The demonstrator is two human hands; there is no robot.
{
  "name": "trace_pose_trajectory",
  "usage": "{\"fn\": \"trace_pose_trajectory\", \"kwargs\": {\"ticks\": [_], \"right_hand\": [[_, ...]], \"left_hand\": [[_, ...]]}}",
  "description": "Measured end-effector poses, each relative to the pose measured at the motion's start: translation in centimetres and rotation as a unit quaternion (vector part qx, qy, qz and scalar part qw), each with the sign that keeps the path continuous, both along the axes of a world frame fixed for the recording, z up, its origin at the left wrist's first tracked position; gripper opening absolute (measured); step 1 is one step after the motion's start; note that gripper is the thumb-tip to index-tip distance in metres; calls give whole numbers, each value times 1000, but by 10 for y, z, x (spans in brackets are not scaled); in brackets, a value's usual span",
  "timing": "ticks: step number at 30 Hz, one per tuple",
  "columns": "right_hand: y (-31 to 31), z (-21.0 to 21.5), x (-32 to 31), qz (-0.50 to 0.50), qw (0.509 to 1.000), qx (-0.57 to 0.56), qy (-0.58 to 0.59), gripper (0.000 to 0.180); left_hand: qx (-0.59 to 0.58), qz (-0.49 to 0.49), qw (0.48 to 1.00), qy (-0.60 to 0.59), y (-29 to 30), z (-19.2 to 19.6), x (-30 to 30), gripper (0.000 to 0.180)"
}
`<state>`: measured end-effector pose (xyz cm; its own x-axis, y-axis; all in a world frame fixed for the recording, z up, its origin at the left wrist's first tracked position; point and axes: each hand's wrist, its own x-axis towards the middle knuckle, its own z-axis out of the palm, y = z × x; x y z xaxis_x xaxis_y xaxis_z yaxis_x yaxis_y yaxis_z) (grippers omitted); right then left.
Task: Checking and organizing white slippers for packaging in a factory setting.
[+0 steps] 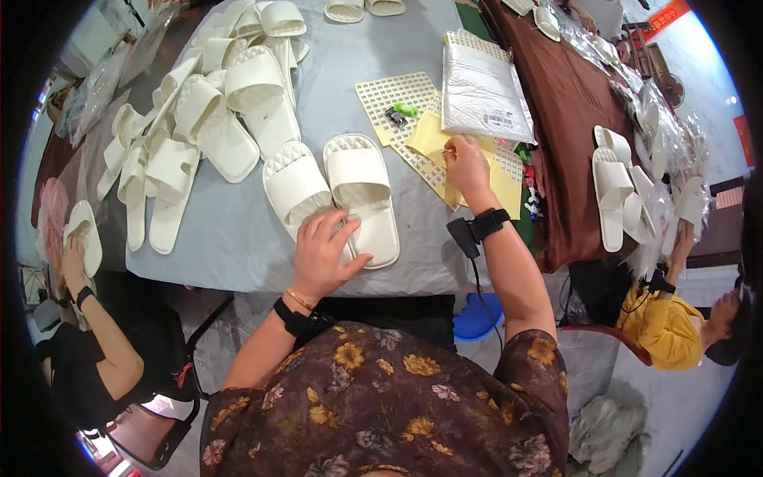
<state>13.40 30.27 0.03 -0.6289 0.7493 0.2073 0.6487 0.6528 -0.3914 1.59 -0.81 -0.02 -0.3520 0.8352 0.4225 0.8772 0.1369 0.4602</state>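
Resting wide-fingered across the slippers on the tabletop, the left hand should steady them lightly; right of the slippers, the right hand, fingers curled at yellow paper, grip unclear to me, should pinch gently.

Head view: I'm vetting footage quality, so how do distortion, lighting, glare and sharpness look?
Head view, rim: black borders, with the gray table's near edge bowed; head view, center: soft shading beneath the straps of the white slippers, which look fairly sharp; head view, right: glints on clear plastic; head view, upper middle: print on the sticker sheets is too small to judge.
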Motion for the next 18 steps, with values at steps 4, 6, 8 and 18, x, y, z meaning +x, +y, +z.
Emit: {"fn": "trace_pose_trajectory", "kwargs": {"ticks": [4, 6, 8, 18], "right_hand": [[3, 1, 2, 30, 1000, -6, 9, 7], [6, 1, 3, 33, 999, -10, 0, 8], [9, -1, 4, 35, 999, -14, -9, 8], [-31, 29, 5, 77, 984, -109, 115, 11]], "left_hand": [[2, 1, 1000, 6, -1, 1, -1, 54], [3, 1, 1000, 6, 0, 1, -1, 55], [1, -2, 1000, 3, 0, 0, -1, 54], [7, 0, 1000, -5, -1, 3, -1, 53]]}}
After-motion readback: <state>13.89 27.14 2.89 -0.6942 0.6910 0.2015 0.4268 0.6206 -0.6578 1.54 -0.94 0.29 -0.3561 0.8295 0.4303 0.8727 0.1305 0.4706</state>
